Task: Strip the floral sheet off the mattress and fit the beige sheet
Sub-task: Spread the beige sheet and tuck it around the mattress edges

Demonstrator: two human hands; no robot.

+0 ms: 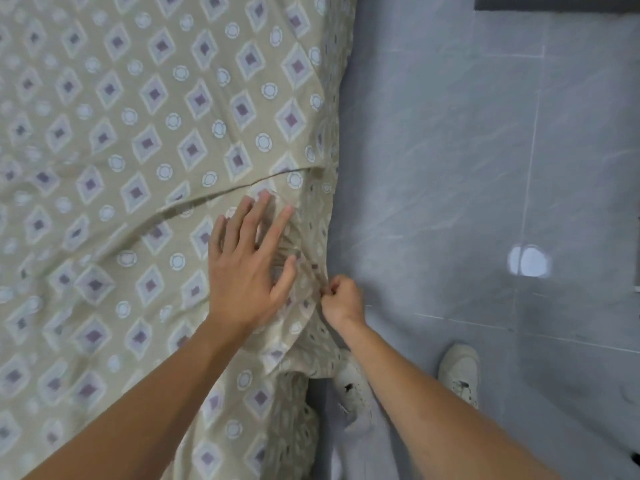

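The beige sheet (138,109), printed with purple diamonds and pale circles, covers the mattress across the left and middle of the view. A long fold runs diagonally through it near the bed's right edge. My left hand (249,268) lies flat on the sheet with its fingers spread, close to that edge. My right hand (341,299) is beside the mattress side, fingers curled, and pinches the gathered hem of the sheet where it hangs over the edge. The floral sheet is not visible.
Grey tiled floor (485,168) runs along the right of the bed. My two white shoes (459,372) stand on it near the bed's edge. A dark object (554,1) sits at the top right.
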